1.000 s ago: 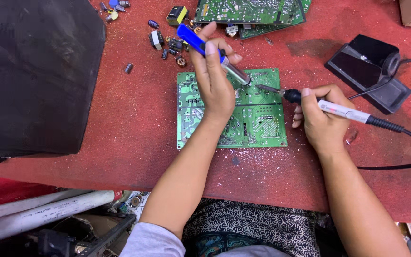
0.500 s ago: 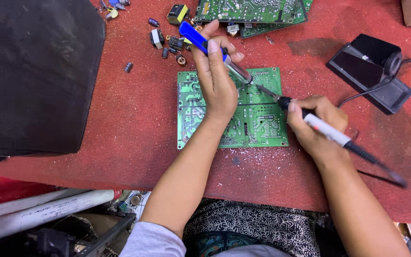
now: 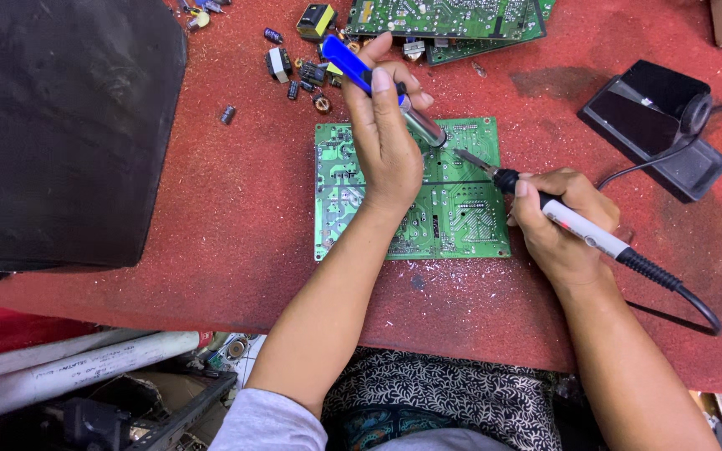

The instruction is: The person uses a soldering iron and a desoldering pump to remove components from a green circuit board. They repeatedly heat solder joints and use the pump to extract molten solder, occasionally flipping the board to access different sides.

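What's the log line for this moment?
left hand: holds desoldering pump | right hand: holds soldering iron | both tips over green circuit board

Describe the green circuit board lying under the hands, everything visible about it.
The green circuit board is a roughly square panel lying flat on the red table, solder side up, showing pale traces and silver solder spots. The left hand rests over its upper middle, holding a blue-handled desoldering pump with its metal end pointing down at the board. The right hand sits at its right edge, holding a soldering iron with its tip over the board's upper right. Pale flecks lie on the table below its lower edge.
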